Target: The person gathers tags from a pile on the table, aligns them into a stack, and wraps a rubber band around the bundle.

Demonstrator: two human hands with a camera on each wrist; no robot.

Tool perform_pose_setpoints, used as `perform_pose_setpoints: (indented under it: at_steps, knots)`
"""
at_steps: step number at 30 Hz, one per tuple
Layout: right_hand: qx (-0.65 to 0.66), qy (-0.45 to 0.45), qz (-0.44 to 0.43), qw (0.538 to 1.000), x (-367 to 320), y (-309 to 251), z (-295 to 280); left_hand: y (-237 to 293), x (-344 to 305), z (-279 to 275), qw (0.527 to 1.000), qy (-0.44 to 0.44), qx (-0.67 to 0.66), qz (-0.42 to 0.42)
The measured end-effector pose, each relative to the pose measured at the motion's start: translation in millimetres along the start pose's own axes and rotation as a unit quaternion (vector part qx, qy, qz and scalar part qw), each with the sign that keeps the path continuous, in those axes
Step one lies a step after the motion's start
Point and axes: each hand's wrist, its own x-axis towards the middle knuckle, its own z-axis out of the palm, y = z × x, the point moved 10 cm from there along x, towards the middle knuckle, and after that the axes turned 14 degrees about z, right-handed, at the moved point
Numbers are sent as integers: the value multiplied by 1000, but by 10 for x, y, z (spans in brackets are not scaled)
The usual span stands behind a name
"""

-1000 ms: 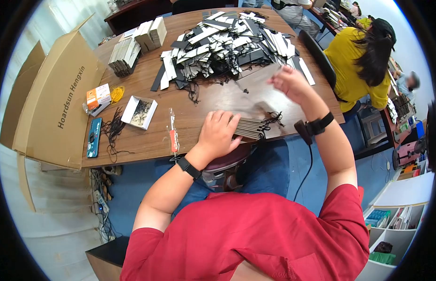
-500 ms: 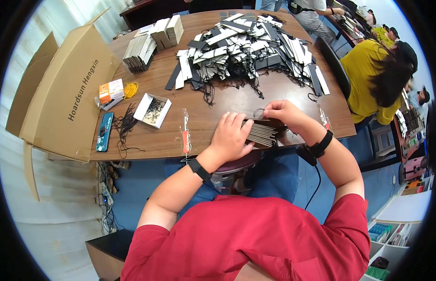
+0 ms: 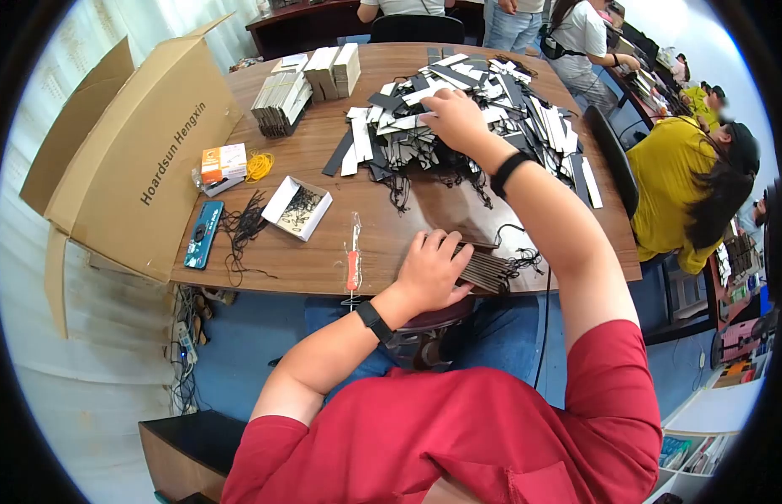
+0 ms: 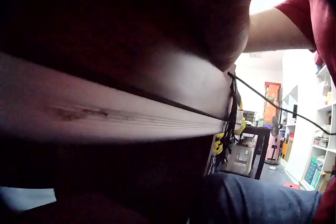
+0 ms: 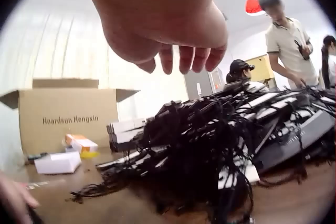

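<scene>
My left hand (image 3: 433, 270) holds a stack of thin strip-like tags (image 3: 489, 274) at the table's near edge, fingers over the top and thumb at the near side. Black cords (image 3: 525, 262) trail from the stack's right end. In the dark left wrist view, the pale layered edges of the tags (image 4: 178, 121) show below the palm. Over a large heap of black and white corded tags (image 3: 542, 126) reaches my right hand (image 3: 458, 119). The right wrist view has its fingers (image 5: 185, 58) hanging loosely above the tangled cords, nothing between them.
Banded tag stacks (image 3: 281, 102) stand at the back left. Along the left lie a cardboard box (image 3: 147, 160), a small white box (image 3: 298, 208) of little parts, loose black cords (image 3: 239, 225), a blue phone (image 3: 204, 235) and a red-handled tool (image 3: 354, 269). A person in yellow (image 3: 676, 185) sits at right.
My right hand moved from above the table to the held stack's right end, pinching a cord there, then away to the heap without it. The left hand keeps its hold on the stack.
</scene>
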Motion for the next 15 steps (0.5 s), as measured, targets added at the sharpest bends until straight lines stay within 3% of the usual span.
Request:
perform_pose_setpoints:
  at_steps: [2, 5, 7, 9, 12, 15]
  knots:
    - [-154, -65, -5, 986, 70, -77, 315, -4, -28, -20, 1000, -2, 9, -12]
    - [-206, -88, -28, 974, 0, -157, 279, -19, -93, -78, 999, 5, 35, -31]
    - [-154, -85, -21, 984, -168, -32, 248, -26, -149, -133, 998, 21, 48, -32]
    - [-75, -109, 45, 990, -332, 175, 219, -41, -166, -169, 998, 33, 47, -30]
    - [8, -210, 139, 968, -662, 466, 254, -32, -176, -150, 998, 23, 46, -32]
    - [73, -216, 140, 964, -1021, 692, 52, -41, -182, -136, 998, 11, 42, -35]
